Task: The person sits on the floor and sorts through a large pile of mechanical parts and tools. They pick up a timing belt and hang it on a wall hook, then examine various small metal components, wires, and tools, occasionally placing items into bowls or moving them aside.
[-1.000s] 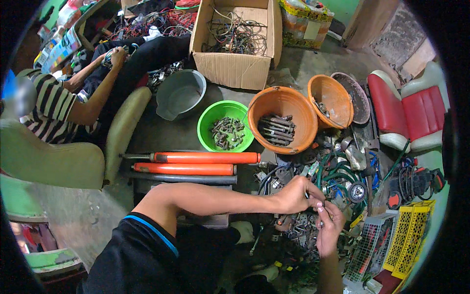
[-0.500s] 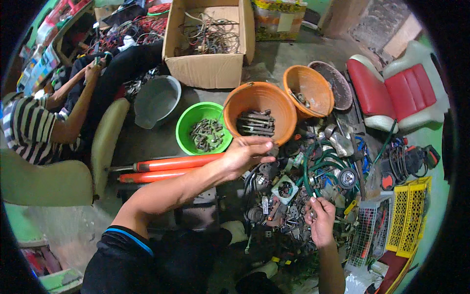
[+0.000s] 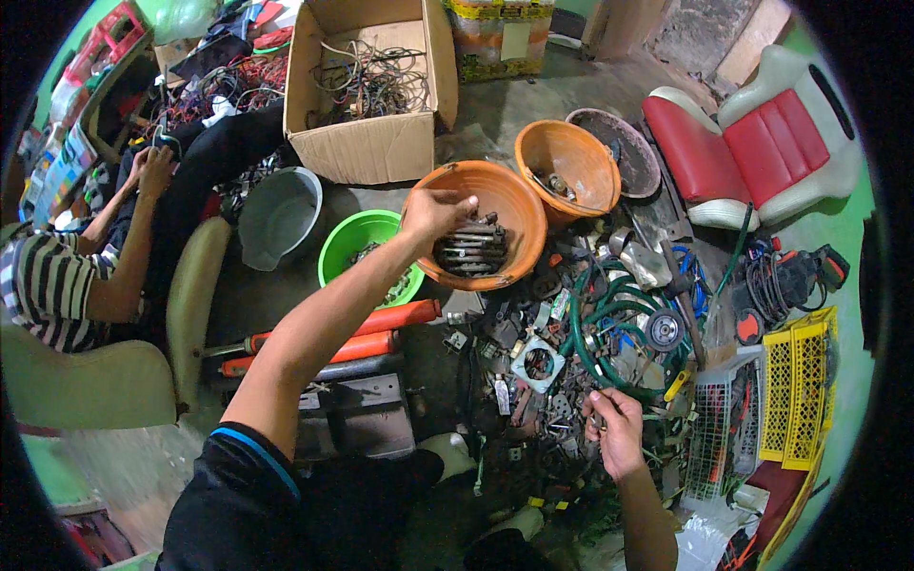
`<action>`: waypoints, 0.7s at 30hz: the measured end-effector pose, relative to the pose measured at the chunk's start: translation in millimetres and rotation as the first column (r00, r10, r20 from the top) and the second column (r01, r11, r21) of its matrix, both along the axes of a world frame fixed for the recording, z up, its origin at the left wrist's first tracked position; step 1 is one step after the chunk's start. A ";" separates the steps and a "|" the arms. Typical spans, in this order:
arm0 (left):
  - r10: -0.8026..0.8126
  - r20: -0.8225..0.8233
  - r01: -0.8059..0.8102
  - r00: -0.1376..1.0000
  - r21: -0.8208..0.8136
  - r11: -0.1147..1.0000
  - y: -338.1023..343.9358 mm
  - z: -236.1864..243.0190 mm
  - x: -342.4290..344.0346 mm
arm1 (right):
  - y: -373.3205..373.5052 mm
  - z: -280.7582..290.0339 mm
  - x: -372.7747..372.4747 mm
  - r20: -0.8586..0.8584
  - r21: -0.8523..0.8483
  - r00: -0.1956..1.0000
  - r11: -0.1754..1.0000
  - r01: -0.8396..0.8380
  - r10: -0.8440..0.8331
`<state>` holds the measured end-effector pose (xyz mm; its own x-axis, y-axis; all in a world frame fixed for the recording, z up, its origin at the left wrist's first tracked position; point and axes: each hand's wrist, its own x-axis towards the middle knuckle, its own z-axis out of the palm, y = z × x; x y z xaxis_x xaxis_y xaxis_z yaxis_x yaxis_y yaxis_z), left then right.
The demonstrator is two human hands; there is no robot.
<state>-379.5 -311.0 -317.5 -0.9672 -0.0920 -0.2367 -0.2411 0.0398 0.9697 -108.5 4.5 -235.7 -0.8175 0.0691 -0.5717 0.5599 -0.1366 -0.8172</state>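
many bolts (image 3: pixel 473 249) fill orange tub (image 3: pixel 514 195)

Grey concrete floor (image 3: pixel 514 105), dusty, crowded with clutter. Green wall (image 3: pixel 862 314) at the right edge. Red-and-white padded seat (image 3: pixel 762 143) lying near it. Beige chair (image 3: pixel 105 381) at left, a second beige chair back (image 3: pixel 190 305) just beside it. Dim, even light.

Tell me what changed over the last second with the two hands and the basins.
The left hand left the right hand and reached up over the large orange plastic basin of metal bolts. The right hand sank onto the scrap metal pile; its grip cannot be made out. The green plastic basin and cardboard box stayed put.
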 end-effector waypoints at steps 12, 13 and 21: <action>-0.827 -0.020 0.826 0.562 0.067 0.559 127.9 77.7 147.4 | 11.7 13.3 23.3 -0.274 0.146 0.955 0.987 -0.073 0.112; -0.842 -0.056 0.843 0.537 0.059 0.534 135.4 87.1 161.8 | 6.4 26.5 24.9 -0.305 0.119 0.948 0.991 -0.058 0.092; -0.805 -0.335 0.831 0.490 -0.101 0.548 162.8 132.7 211.4 | 21.4 64.0 62.5 -0.482 0.084 0.876 0.994 0.075 -0.025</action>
<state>-168.1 -148.1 -184.8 -0.6129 0.7822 0.1117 0.1718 -0.0061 0.9851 -46.0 25.9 -171.7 -0.9834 0.1519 -0.0991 0.0908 -0.0603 -0.9940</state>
